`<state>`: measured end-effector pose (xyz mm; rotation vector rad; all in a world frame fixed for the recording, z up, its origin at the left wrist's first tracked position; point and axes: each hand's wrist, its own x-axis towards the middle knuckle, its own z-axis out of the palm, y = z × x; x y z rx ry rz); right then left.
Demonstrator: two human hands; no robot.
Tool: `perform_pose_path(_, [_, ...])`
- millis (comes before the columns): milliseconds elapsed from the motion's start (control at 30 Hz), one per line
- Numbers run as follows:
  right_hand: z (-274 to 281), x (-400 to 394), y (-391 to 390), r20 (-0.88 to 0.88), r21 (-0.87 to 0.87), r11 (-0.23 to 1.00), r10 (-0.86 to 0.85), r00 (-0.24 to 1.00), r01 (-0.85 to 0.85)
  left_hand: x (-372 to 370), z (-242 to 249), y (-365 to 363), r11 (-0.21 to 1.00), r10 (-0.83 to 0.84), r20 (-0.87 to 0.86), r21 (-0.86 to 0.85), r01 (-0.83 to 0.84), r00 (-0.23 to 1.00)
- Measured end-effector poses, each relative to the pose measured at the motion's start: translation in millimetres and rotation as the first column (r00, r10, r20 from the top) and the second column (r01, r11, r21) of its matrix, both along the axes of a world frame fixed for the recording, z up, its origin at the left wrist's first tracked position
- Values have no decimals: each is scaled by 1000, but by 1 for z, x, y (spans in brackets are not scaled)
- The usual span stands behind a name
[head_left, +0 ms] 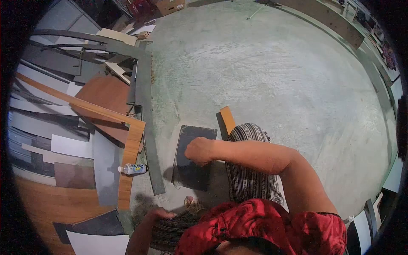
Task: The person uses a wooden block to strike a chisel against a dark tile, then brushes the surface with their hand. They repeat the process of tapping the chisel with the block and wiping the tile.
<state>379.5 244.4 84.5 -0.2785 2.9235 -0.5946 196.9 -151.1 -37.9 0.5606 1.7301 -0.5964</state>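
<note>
My right hand (199, 151) is closed over the dark rectangular board (193, 174) on the floor; what its curled fingers hold, if anything, is hidden. The board lies in front of my patterned trouser legs. My left hand (161, 213) is low by my left knee, near my sandalled foot (193, 204), and its fingers are too small and dim to read. Just past my right knee, an orange-brown wood strip (227, 119) rests on the floor.
Stacked panels and boards (74, 174) fill the left side, with a plastic bottle (134, 169) lying on a wooden strip. A long grey strip (146, 102) borders them. A cardboard box (170, 6) stands at the top, and a long board (323, 21) lies at the upper right.
</note>
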Motion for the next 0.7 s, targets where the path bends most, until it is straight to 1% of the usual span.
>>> perform_pose_path(33, [0, -1, -1, -11, -8, 1000, 10, 1000, -11, 5, 15, 9, 993, 114, 83, 5, -115, 990])
perform_pose_path(67, [0, -2, -1, -14, -9, 1000, 12, 1000, -12, 3, 9, 7, 993, 115, 80, 5, -116, 990])
perform_pose_path(133, [2, -1, -1, 61, -5, 1000, 6, 998, -5, -2, -2, 11, 989, -56, 107, -129, 70, 993])
perform_pose_path(167, [2, 0, -1, 59, -6, 1000, 2, 998, -2, -2, -3, 7, 989, -59, 106, -131, 73, 993])
perform_pose_path(233, [2, 3, 1, 16, -5, 1000, -4, 1000, 5, 9, 8, 11, 1000, -28, -83, -16, 27, 996])
perform_pose_path(267, [4, 5, 2, 18, -2, 1000, -10, 1000, 10, 6, -1, 7, 999, -33, -80, -12, 33, 996])
perform_pose_path(300, [8, 7, 3, 16, 20, 1000, -11, 1000, 11, -1, -21, -10, 945, -323, -99, 22, 326, 941])
perform_pose_path(333, [10, 9, 3, 15, 40, 999, -10, 1000, 9, -13, -53, -38, 807, -580, -126, 50, 589, 805])
perform_pose_path(367, [11, 11, 5, 20, 42, 999, -9, 1000, 8, -5, -10, 2, 807, -578, -123, 55, 587, 806])
perform_pose_path(400, [11, 11, 6, 14, 22, 1000, -16, 1000, 16, 0, 20, 25, 962, -270, -1, 37, 270, 963])
perform_pose_path(433, [10, 11, 5, 6, 2, 1000, -22, 1000, 22, 5, 36, 31, 997, 81, 107, -24, -79, 991])
perform_pose_path(467, [9, 9, 4, 7, 2, 1000, -15, 1000, 15, 7, 42, 26, 996, 88, 108, -23, -86, 990])
perform_pose_path(533, [5, 8, 3, 41, 21, 999, -26, 999, 25, 5, 49, 14, 959, 53, 243, 259, -117, 969])
perform_pose_path(567, [6, 8, 4, 39, 18, 1000, -25, 999, 25, -1, 22, 0, 959, 55, 240, 256, -118, 969])
perform_pose_path(600, [9, 9, 4, 29, 18, 1000, -14, 999, 13, -12, -30, -21, 990, -73, 94, 130, 60, 993])
perform_pose_path(633, [10, 9, 4, 18, 18, 1000, -2, 1000, 2, -18, -56, -33, 976, -219, -33, -23, 218, 975])
perform_pose_path(667, [9, 8, 4, 13, 12, 1000, 0, 1000, 0, -14, -48, -30, 976, -217, -36, -29, 216, 975])
perform_pose_path(700, [6, 7, 3, -4, 14, 1000, 5, 1000, -5, -9, -36, -24, 996, -55, -2, -68, 55, 998])
